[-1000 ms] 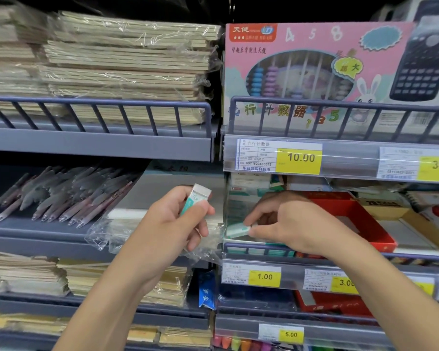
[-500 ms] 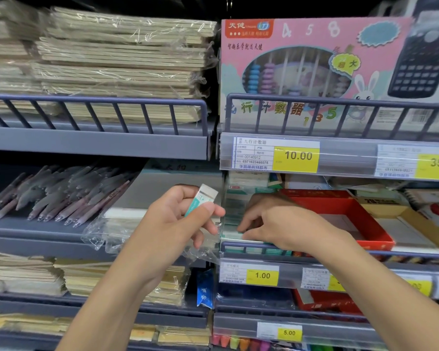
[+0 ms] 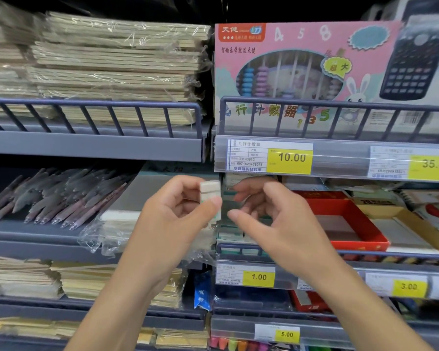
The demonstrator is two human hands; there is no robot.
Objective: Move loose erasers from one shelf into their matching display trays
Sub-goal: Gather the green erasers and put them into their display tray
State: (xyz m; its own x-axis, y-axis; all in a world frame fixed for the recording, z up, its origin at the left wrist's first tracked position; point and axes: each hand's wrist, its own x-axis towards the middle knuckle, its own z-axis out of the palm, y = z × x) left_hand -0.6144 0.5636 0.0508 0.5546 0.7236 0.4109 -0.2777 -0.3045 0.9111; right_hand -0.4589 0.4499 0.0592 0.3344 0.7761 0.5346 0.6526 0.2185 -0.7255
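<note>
The left hand [image 3: 173,214] pinches a small eraser [image 3: 210,192] between thumb and curled fingers, holding it end-up at the level of the middle shelf so its pale end faces the camera; that pose looks meant for checking which kind it is before it goes into a tray. The right hand [image 3: 269,211] hovers at three o'clock of the eraser, just beside it, with fingers loosely bent and spread and nothing in them. It seems ready either to take the eraser or to reach back into the stock behind.

Directly behind both hands, above the 1.00 price tag [image 3: 258,276], sits the eraser tray [image 3: 232,235] with teal-and-white erasers packed in rows behind the shelf rail; much of it is hidden by the hands. A red tray [image 3: 360,219] lies at three o'clock of the right hand. At nine o'clock of the left hand a crinkled plastic bag [image 3: 104,236] rests on the shelf, with pens [image 3: 61,196] beyond it.

My guess is that the held eraser belongs with the teal ones, so the next move is a short carry to the right and down.
</note>
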